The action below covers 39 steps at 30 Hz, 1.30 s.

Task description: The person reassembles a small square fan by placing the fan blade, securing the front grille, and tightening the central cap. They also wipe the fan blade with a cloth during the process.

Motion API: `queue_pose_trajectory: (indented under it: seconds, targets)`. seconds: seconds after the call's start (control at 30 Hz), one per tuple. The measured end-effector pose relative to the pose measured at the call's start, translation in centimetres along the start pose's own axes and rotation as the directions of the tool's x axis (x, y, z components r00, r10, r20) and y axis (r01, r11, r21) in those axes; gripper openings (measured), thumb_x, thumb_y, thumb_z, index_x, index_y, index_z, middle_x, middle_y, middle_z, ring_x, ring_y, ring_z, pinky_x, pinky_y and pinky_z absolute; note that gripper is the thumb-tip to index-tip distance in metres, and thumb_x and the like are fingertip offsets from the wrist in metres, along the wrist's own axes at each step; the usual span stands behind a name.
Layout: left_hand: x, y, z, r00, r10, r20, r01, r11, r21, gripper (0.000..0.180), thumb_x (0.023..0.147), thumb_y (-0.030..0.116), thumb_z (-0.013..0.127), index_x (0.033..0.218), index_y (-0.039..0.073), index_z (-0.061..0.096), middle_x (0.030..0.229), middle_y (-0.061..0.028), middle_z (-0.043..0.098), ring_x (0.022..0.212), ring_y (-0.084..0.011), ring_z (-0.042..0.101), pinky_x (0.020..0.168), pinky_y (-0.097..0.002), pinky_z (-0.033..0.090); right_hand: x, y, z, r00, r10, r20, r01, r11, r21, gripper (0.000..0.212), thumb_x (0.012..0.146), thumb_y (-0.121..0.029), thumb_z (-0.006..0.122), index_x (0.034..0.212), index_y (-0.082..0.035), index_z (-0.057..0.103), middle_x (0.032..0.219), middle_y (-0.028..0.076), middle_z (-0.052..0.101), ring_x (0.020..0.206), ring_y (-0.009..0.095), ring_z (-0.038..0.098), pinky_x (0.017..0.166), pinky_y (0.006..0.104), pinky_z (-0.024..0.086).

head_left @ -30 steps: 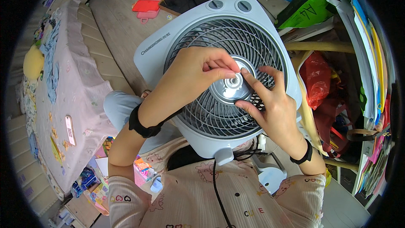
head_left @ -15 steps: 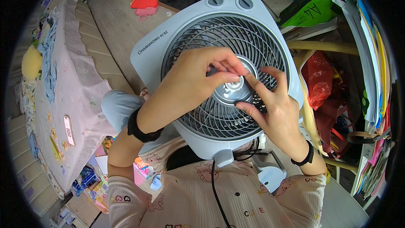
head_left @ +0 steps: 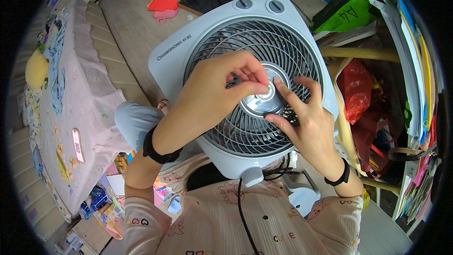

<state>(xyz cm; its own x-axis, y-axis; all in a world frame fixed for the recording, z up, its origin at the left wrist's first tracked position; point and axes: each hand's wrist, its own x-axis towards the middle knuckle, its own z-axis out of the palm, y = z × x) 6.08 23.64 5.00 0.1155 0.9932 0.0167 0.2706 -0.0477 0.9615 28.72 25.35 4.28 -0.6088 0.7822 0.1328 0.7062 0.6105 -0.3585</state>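
A light grey box fan (head_left: 166, 71) with a round dark spiral grille (head_left: 226, 30) lies tilted in front of me. At the grille's middle is a shiny silver hub (head_left: 252, 107) with a small pale ring (head_left: 271, 92) at its centre. My left hand (head_left: 238, 76) is closed in a pinch over that centre; whatever sits between thumb and fingertips is hidden. Spread around the hub's right side are the fingers of my right hand (head_left: 306, 113), index finger near the centre and thumb at the hub's lower edge. Both hands wear black wristbands.
A black cord (head_left: 241, 208) runs from the fan's lower edge across my shirt. On the left stands a bed (head_left: 96, 113) with a phone (head_left: 78, 145) on it. Shelving with a red plastic bag (head_left: 355, 87) and folders (head_left: 415, 66) is close on the right.
The fan and both hands sit slightly farther right and lower in view. My left fingertips and right index finger, close together before, now show a small gap.
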Motion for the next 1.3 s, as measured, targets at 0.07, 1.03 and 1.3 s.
queue_pose_trajectory:
  seconds: [0.07,1.03,1.3]
  targets:
    - [-1.0,0.2,-0.8,0.999,-0.001,-0.054,0.002,1.000,0.021,0.007,0.087,0.004,0.069,0.093,0.004,0.067,0.090,0.0001,0.070,0.086,-0.0071,0.064,0.075,-0.0222,0.045,-0.1,0.1,-0.1,1.000,-0.001,0.015,0.001,1.000,-0.017,0.057,0.080,-0.043,0.076,0.129,-0.017,0.064,0.120,0.014,0.054,0.066,0.026,0.067,0.054,0.0341,0.055]
    - [-0.7,-0.7,0.9,0.996,0.079,0.045,-0.084,0.987,0.140,0.021,0.090,0.004,0.065,0.110,0.002,0.069,0.092,-0.0088,0.072,0.087,-0.0156,0.069,0.077,-0.0275,0.053,-0.3,-0.8,0.5,0.999,0.034,-0.002,-0.034,0.999,-0.024,0.059,0.080,-0.046,0.076,0.129,-0.016,0.062,0.120,0.014,0.052,0.065,0.024,0.066,0.049,0.0325,0.052]
    - [-0.5,-0.3,1.3,0.999,-0.047,-0.006,0.047,0.999,0.002,0.016,0.087,0.003,0.067,0.103,-0.001,0.066,0.090,-0.0096,0.072,0.083,-0.0151,0.069,0.076,-0.0278,0.053,-0.4,-0.5,0.4,0.999,0.038,-0.010,-0.038,0.999,-0.010,0.059,0.080,-0.047,0.075,0.129,-0.016,0.062,0.119,0.014,0.051,0.065,0.024,0.066,0.049,0.0328,0.052]
